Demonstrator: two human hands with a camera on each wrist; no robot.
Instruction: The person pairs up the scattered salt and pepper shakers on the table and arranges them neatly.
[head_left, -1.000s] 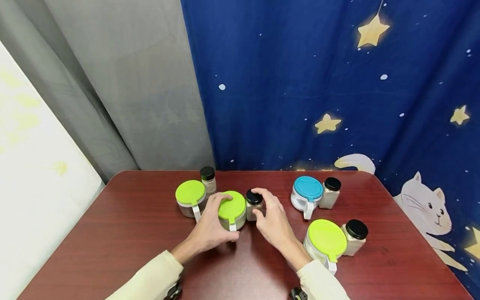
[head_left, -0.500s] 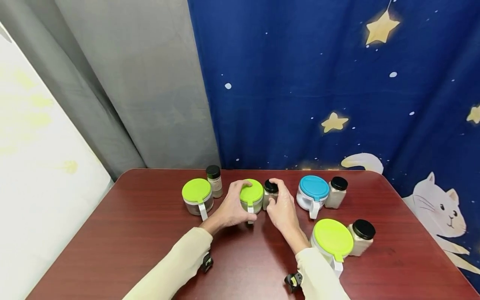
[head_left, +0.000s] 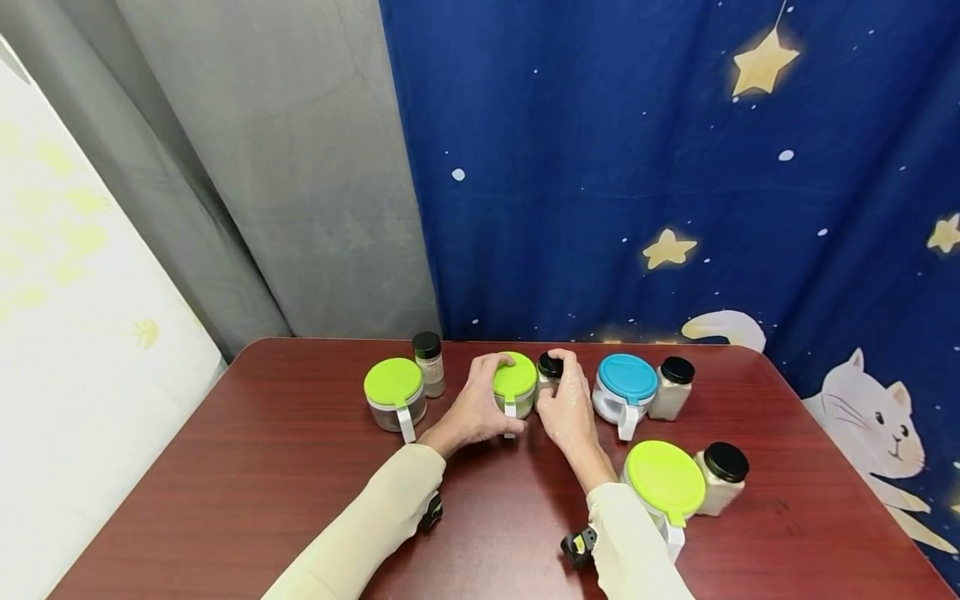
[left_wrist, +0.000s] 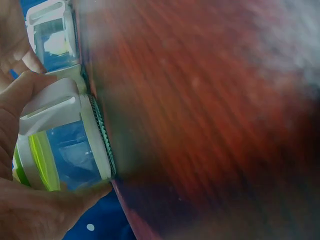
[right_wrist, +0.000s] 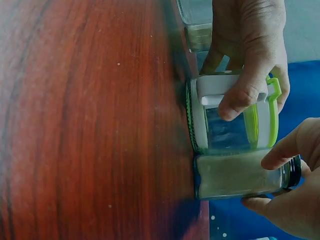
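My left hand (head_left: 478, 407) grips a clear jar with a lime-green lid (head_left: 516, 377) and a white handle, fingers behind it and thumb at the handle. Just right of it, my right hand (head_left: 567, 408) holds a small black-capped glass jar (head_left: 550, 367) between thumb and fingers near its cap. In the right wrist view this glass jar (right_wrist: 230, 175) holds pale contents, stands upright on the table and is side by side with the green-lidded jar (right_wrist: 225, 132). The left wrist view shows the thumb on the white handle (left_wrist: 52, 107).
Left stand another green-lidded jar (head_left: 393, 383) and a black-capped bottle (head_left: 428, 362). Close on the right are a blue-lidded jar (head_left: 627, 379) and a black-capped jar (head_left: 672, 387). Nearer, another green-lidded jar (head_left: 664, 479) and black-capped jar (head_left: 722, 479) stand beside my right forearm.
Both hands have moved right and slightly back with the green-lidded jar and the black-capped jar, toward the blue-lidded jar. The head view has also shifted a little.
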